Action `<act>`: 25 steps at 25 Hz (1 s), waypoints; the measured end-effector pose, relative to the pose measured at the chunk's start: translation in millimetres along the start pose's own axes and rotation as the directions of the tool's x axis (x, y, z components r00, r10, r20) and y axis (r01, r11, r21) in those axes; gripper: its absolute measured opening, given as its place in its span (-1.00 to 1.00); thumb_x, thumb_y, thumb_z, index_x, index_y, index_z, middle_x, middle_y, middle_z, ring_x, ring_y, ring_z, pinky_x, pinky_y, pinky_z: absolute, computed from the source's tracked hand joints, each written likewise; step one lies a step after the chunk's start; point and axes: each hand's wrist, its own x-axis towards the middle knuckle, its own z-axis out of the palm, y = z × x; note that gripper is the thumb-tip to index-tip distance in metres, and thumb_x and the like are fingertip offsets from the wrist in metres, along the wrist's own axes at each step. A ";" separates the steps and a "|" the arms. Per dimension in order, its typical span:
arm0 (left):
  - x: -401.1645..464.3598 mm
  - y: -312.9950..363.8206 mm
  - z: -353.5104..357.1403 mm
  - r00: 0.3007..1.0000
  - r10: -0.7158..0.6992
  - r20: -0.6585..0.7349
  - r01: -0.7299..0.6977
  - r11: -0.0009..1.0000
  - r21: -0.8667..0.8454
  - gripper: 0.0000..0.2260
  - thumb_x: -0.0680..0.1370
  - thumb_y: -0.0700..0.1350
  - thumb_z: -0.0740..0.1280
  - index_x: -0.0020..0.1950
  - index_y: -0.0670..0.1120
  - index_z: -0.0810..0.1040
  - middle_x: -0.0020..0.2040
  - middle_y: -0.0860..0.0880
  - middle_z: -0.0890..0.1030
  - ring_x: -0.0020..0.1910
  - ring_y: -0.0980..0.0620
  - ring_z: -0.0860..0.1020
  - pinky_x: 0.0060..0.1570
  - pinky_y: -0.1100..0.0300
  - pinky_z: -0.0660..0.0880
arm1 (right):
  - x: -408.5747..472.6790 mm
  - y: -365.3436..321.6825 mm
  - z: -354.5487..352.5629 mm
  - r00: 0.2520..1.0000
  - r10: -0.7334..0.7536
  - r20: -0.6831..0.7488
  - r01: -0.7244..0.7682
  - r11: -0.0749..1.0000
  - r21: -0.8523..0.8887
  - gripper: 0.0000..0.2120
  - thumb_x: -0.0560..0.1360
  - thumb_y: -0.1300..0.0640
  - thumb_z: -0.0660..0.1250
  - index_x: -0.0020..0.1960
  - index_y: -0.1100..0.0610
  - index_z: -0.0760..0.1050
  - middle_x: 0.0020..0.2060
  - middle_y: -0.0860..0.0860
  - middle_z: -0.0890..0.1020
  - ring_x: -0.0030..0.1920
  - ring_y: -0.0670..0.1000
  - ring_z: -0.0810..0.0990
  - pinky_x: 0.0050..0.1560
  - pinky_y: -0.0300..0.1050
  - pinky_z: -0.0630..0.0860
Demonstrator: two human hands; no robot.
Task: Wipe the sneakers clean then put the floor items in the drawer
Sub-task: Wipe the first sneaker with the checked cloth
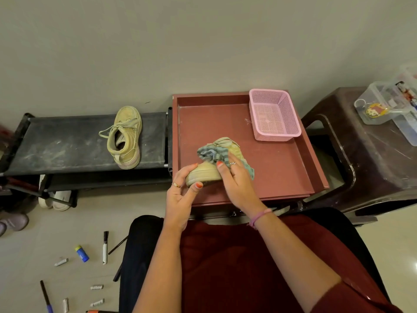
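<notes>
Currently left hand (180, 195) grips sneaker (209, 170) toe, right hand (234, 179) pinches cloth (214, 153); hard wiping risks sneaker twisting free into drawer (282, 177).

Dim warm light, wide-angle edge distortion

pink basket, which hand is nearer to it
Right. The right hand, wiping with the cloth, sits below the pink basket; the left hand is farther left.

Sneakers, cloth, drawer, floor bits.
One beige sneaker (208, 171) held over the open red drawer (282, 168), striped cloth (214, 152) bunched on it; second sneaker (126, 137) upright on the black rack. Marker (105, 247), glue stick (82, 253), pens (46, 295) scattered on the floor.
</notes>
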 end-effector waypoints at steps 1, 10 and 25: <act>0.8 0.1 -0.4 1.000 0.000 0.000 0.000 1.000 0.000 -0.68 0.47 0.01 0.40 0.23 0.18 0.56 0.31 -0.20 0.46 0.29 -0.16 0.46 0.33 -0.26 0.36 | 9.4 4.8 -3.0 0.999 0.045 -0.028 -0.046 0.998 -0.036 -0.44 0.57 -0.18 0.05 0.30 0.22 0.46 0.40 0.00 0.40 0.44 -0.08 0.28 0.45 0.04 0.22; 4.9 -0.4 5.2 0.985 -0.120 -0.121 0.115 0.992 -0.046 -0.45 0.42 0.40 0.29 0.39 0.46 0.24 0.46 -0.30 0.22 0.41 -0.44 0.15 0.39 -0.42 0.06 | 15.7 5.2 9.8 0.984 0.178 -0.020 -0.174 0.976 0.127 -0.56 0.61 0.02 0.19 0.43 0.18 0.35 0.48 -0.01 0.28 0.46 -0.20 0.13 0.47 -0.26 0.04; 0.6 9.6 9.5 0.974 -0.047 -0.224 0.021 0.993 -0.117 -0.43 0.45 -0.14 0.40 0.44 0.00 0.35 0.32 -0.05 0.52 0.23 0.14 0.54 0.26 0.22 0.47 | -2.1 14.8 6.4 0.981 -0.168 -0.098 0.166 0.986 -0.028 -0.65 0.59 0.22 0.24 0.37 0.10 0.42 0.35 -0.10 0.44 0.45 -0.02 0.28 0.47 -0.03 0.20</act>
